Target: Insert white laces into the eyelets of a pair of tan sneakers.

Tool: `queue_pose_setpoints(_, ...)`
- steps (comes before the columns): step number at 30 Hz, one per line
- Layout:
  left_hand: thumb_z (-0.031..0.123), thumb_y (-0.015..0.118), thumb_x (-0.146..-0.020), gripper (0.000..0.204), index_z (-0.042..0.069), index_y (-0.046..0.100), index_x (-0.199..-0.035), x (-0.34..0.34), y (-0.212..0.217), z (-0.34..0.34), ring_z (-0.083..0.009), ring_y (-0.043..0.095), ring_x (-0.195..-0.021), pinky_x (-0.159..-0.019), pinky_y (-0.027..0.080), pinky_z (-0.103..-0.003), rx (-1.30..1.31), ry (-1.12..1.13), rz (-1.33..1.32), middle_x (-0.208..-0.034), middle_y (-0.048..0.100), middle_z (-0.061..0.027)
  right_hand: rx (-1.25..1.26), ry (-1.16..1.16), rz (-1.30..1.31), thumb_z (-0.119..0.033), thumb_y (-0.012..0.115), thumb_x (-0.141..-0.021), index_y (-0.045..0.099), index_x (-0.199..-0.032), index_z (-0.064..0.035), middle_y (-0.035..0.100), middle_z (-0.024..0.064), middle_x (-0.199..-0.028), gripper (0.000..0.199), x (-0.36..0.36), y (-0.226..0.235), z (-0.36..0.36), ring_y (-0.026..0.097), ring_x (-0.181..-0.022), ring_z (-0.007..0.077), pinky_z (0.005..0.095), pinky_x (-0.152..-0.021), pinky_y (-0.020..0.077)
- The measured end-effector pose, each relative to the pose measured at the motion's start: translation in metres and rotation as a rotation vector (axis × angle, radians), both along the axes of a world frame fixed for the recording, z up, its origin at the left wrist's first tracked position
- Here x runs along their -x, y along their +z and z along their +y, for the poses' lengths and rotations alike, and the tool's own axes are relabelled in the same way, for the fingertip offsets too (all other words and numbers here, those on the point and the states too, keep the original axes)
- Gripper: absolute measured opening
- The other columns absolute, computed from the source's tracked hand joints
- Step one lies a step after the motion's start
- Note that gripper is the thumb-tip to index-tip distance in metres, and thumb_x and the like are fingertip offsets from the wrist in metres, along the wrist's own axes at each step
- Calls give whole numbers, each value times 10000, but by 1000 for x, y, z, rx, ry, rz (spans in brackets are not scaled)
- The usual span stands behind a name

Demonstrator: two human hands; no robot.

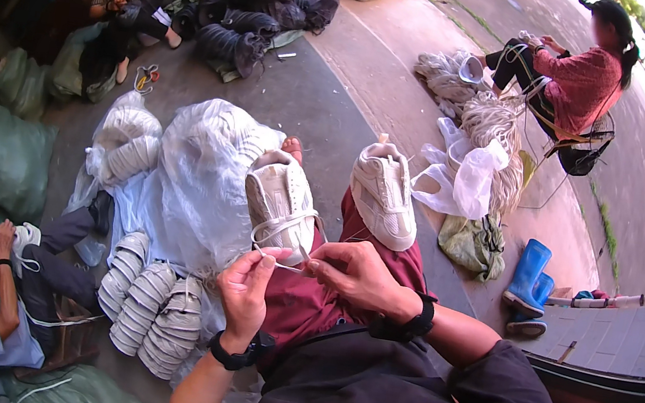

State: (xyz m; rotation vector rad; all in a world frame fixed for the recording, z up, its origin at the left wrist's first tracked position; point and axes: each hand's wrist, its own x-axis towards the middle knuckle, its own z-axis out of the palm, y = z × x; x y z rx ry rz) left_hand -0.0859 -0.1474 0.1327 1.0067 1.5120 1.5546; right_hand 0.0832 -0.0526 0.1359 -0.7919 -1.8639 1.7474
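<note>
Two hands meet over the person's lap, and both pinch the same white lace (pixel 284 233). The left hand (pixel 246 286) is closed, thumb against the fingers, on the near end of the lace. The right hand (pixel 353 272) is closed too, and it nips the lace just beside the left one. The lace runs up in a loop to a pale shoe (pixel 282 199) that sits on the left knee, on the dark red trousers (pixel 307 300). A second shoe (pixel 384 194) rests on the right knee, apart from the first.

The grip looks small, only at the fingertips, so the lace may slip out if one hand pulls too hard. The shoe is not held by any hand; a strong pull could tip it off the knee toward the plastic bag (pixel 204 174) and the stacked soles (pixel 150 305). The loop could also twist or catch on the shoe.
</note>
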Motion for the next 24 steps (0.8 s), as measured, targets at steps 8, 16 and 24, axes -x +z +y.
queue_pose_setpoints(8,153,471,-968,285,-44,570,-1148,102,47,-1,-195,636,-907,-810,479,-291,-325,436,-110,-989,659,-141,56,-366,315,-132,504,-977,601,-1022,48,691,127,-865,210,-76,43,60,599,-682,90,240,-658,495)
queue_pose_setpoints(16,152,434,-967,341,-21,503,-1252,229,144,-43,-191,598,-977,-882,451,-306,-559,826,166,-1075,631,-148,-119,-842,692,-143,476,-987,535,-1191,21,657,125,-1056,268,-214,95,113,604,-857,102,213,-770,497)
queue_pose_setpoints(24,58,394,-939,230,-78,490,-1098,262,194,-72,-226,602,-841,-789,515,-307,-787,1081,489,-1020,636,-179,-99,-1223,742,-75,515,-949,585,-1080,15,637,168,-1152,174,-400,85,170,654,-867,144,236,-790,561)
